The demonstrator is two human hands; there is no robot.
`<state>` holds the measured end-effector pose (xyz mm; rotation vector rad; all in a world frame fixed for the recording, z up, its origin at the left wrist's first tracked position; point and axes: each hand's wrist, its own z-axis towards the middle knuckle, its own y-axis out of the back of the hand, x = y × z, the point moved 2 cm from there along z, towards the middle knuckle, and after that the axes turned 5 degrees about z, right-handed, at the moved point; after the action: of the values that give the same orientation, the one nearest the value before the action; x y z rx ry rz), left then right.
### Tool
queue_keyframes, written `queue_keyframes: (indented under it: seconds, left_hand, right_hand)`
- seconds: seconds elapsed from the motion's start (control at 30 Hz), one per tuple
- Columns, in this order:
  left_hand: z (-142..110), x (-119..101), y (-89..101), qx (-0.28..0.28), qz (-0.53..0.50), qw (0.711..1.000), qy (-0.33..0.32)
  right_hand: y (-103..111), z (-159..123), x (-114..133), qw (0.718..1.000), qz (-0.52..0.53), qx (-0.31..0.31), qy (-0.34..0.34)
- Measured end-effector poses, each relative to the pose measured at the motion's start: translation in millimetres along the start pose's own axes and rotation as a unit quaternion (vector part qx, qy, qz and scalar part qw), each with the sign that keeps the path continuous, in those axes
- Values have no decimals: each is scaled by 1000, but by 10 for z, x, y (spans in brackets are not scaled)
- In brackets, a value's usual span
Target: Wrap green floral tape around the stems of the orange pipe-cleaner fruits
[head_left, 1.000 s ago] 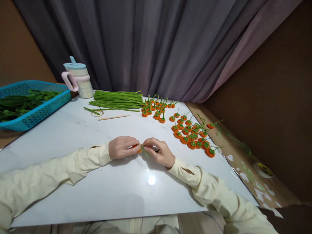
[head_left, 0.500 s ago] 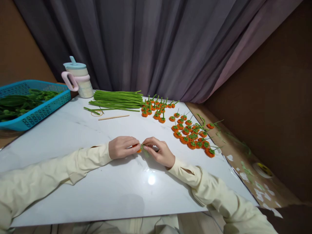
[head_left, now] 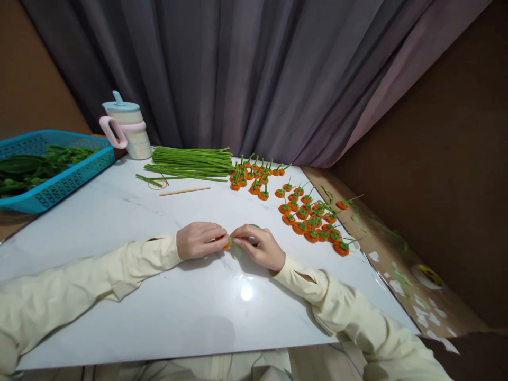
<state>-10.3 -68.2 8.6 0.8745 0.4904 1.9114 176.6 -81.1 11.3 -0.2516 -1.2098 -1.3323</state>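
Over the middle of the white table (head_left: 159, 317), my left hand (head_left: 201, 241) is closed around a small fuzzy orange pumpkin (head_left: 226, 244), most of it hidden by the fingers. My right hand (head_left: 260, 247) meets it from the right, thumb and index finger pinched on a thin green strip (head_left: 232, 240) at the pumpkin's top. A bit of green (head_left: 254, 226) shows just behind the right knuckles. Farther right stand several finished-looking orange pumpkins (head_left: 312, 235) with green tops and thin stems.
Green pipe cleaners (head_left: 190, 161) lie in a bundle at the back, near a wooden stick (head_left: 184, 191) and a rubber band (head_left: 155, 183). A tumbler (head_left: 130, 132) and a blue basket (head_left: 75, 182) of green pieces stand left. Paper scraps (head_left: 397, 287) and a tape roll (head_left: 427, 276) lie right.
A piece of green now shows behind my right hand's knuckles. Both hands otherwise stay in almost the same place and grip.
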Motion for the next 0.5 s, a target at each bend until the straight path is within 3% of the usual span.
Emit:
queue_keyframes:
  seconds: [0.17, 0.33, 0.5]
  left_hand:
    - [-16, -8, -4, 4, -2, 1000, 11]
    - [-6, -48, 8, 16, -19, 998, 57]
    - [-3, -69, 13, 6, -32, 998, 48]
  right_hand:
    - [18, 18, -5, 1000, -9, -6, 10]
    - [7, 37, -40, 996, 73, 3, -48]
    - [2, 56, -73, 992, 82, 21, -90]
